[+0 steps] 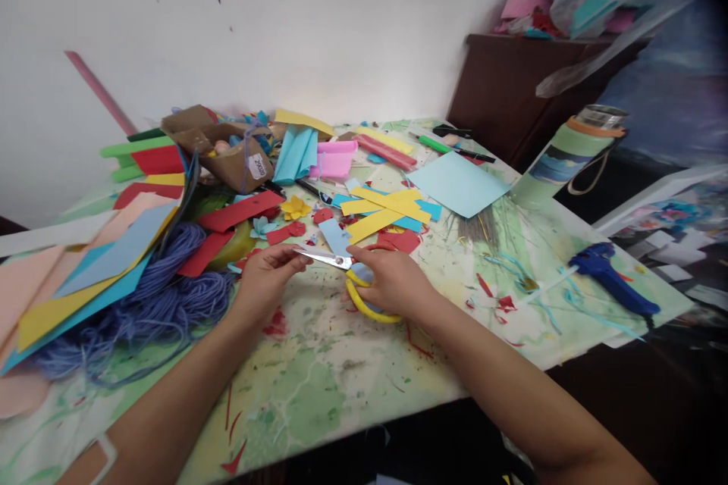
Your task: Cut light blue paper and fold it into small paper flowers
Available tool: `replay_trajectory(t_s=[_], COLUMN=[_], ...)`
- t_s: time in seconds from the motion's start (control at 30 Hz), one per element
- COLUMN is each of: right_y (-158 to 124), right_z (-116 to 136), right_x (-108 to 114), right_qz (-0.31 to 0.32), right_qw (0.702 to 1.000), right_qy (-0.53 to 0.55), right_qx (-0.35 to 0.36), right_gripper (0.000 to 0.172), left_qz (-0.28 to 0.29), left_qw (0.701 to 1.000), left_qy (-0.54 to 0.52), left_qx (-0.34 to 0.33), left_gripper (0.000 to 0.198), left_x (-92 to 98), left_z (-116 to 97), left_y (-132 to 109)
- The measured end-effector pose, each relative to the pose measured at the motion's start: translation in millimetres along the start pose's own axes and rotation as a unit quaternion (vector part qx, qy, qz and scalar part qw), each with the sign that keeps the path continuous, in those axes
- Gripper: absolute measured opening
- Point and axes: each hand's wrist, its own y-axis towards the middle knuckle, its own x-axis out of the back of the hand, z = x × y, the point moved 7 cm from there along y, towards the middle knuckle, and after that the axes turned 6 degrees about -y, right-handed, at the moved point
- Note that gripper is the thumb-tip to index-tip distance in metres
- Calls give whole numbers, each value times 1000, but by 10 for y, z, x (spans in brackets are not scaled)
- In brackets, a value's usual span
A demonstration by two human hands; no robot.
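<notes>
A pair of scissors with yellow and red handle loops is in my right hand, its blades pointing left and looking nearly closed. The fingers of my left hand are pinched together right at the blade tips; whatever they hold is too small or hidden to make out. Just behind the blades lies a light blue paper strip. Past it, yellow paper strips cross over blue ones. A yellow paper flower and red paper strips lie beyond my left hand.
Blue yarn and stacked coloured paper fill the left side. A cardboard box stands at the back. To the right are a pale blue sheet, thin wires, a bottle and a blue glue gun near the table's edge.
</notes>
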Motion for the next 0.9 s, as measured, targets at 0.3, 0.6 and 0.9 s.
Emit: replay_trajectory(t_s=[0.3,0.6,0.9], right_y=[-16,-116,-377], right_z=[28,-475,-1081], right_x=[7,248,527], right_qz=[-12,-49,10], right_qw=[1000,980,937], right_qy=[9,-84,-270], right_qx=[-9,-171,-223], right_gripper=[60,43,32], left_qz=[16,23,93], left_qw=[1000,985,968], left_qy=[-13,-147,-195], left_qx=[14,89,131], left_gripper=[20,30,26], left_x=[-23,-164,-381], left_z=[32,67,109], left_y=[7,-88,-244])
